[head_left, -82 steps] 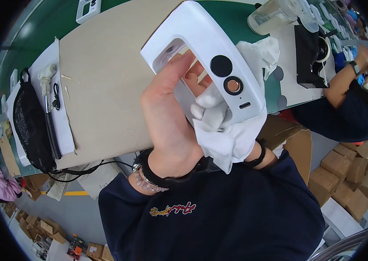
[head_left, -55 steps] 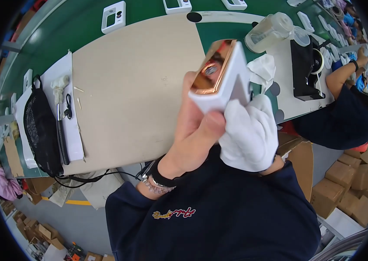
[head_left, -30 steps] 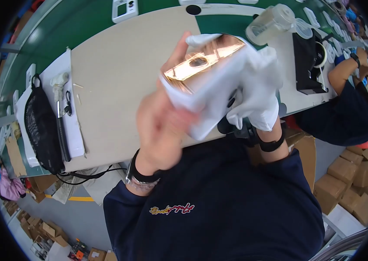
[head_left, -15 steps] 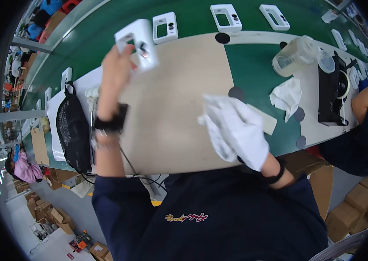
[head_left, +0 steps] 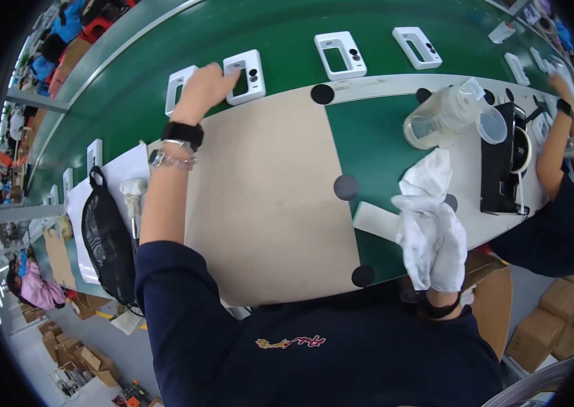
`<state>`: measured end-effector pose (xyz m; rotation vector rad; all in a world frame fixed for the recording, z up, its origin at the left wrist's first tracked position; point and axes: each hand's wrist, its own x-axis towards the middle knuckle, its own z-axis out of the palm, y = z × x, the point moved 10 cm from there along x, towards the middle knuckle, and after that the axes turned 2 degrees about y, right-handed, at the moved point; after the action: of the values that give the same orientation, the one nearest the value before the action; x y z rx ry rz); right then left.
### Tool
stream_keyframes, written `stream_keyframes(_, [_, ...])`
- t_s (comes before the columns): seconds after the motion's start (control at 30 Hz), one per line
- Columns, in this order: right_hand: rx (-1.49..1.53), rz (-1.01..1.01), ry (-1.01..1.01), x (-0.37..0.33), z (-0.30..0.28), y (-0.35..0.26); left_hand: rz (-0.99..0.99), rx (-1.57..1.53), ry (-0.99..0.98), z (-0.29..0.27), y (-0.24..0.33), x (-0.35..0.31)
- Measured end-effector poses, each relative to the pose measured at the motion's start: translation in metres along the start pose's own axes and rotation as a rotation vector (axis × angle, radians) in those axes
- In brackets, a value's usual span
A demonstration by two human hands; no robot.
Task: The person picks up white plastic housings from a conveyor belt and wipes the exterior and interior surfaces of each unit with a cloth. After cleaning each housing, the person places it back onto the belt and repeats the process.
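My bare left hand (head_left: 209,88) reaches to the far side of the bench. Its fingers are closed on the left rim of a white plastic frame (head_left: 255,85) with a rectangular opening and dark round spots. A similar white frame (head_left: 173,87) lies partly behind that hand on the green surface. My right hand (head_left: 430,241), in a white glove, is at the right, its fingers bunched against the lower end of a crumpled white cloth (head_left: 429,169). A flat cream block (head_left: 373,220) lies beside the glove, its right end covered by it.
More white frames (head_left: 340,57) stand along the green strip. To the right are a clear plastic jar (head_left: 429,122) and a black tape dispenser (head_left: 497,163). A black mesh bag (head_left: 107,237) and a white-headed mallet (head_left: 133,188) lie left. Another person's arm (head_left: 555,149) is at the far right.
The white frame that my left hand carried now lies on the green strip, and that hand is at the neighbouring frame. My gloved right hand has moved right to the cloth. The view has shifted.
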<state>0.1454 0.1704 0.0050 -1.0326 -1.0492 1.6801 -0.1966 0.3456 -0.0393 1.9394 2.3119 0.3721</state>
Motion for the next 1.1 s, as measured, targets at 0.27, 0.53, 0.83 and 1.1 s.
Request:
stream_keyframes(0.27, [0.015,-0.13,0.252,-0.01,-0.044,-0.009,0.039,-1.081,-0.014,-0.034,0.061,-0.062])
stream_keyframes(0.53, [-1.155,-1.053,-0.308,-0.039,0.134,-0.053,0.662,-0.649,0.197,-0.092,0.186,-0.253])
stream_keyframes(0.83, [-0.473,-0.611,-0.539,-0.055,0.106,-0.014,0.544,-0.926,0.062,-0.083,0.166,-0.296])
stream_keyframes(1.1, [-0.179,-0.138,-0.191,-0.056,0.079,0.051,-0.377,-1.841,-0.382,-0.016,0.146,-0.289])
